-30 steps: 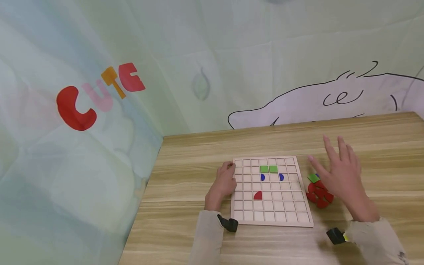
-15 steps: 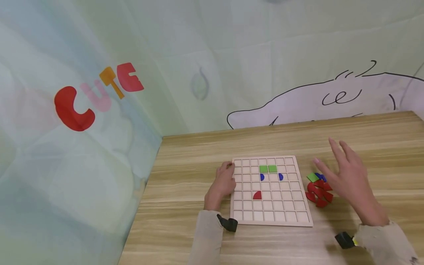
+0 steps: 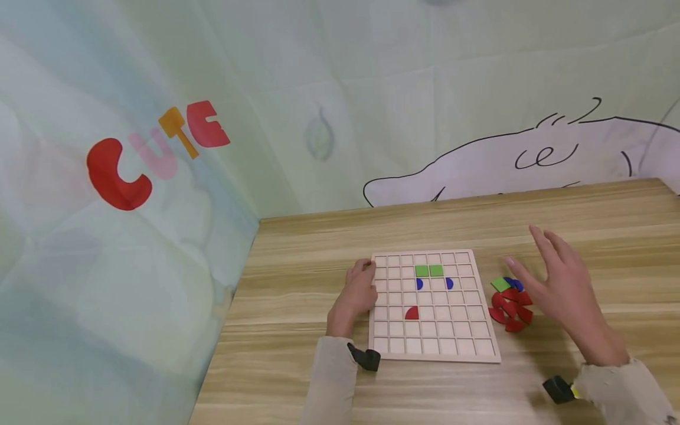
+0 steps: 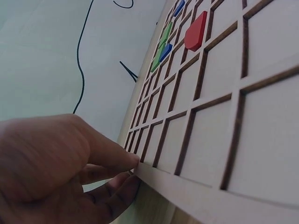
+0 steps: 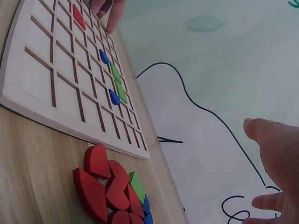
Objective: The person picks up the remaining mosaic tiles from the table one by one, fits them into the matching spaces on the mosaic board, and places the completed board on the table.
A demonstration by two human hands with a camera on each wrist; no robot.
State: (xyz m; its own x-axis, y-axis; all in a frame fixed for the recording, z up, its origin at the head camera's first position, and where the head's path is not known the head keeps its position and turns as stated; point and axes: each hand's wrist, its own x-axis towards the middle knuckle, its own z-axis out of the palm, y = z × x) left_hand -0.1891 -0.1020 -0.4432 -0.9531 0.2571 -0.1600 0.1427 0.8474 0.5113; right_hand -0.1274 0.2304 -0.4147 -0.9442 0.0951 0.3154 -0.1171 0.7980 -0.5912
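Pinching the grid board [image 3: 445, 313] at its left edge, the left hand [image 3: 357, 295] probably steadies it. The loose red pieces [image 3: 509, 308] sit just beyond the board's right edge, presumably for easy reach; the right hand [image 3: 574, 295], fingers spread and holding nothing, hovers farther right of the board, those pieces lying between.

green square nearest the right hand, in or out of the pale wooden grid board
Out: head view shows the green square right of the board.
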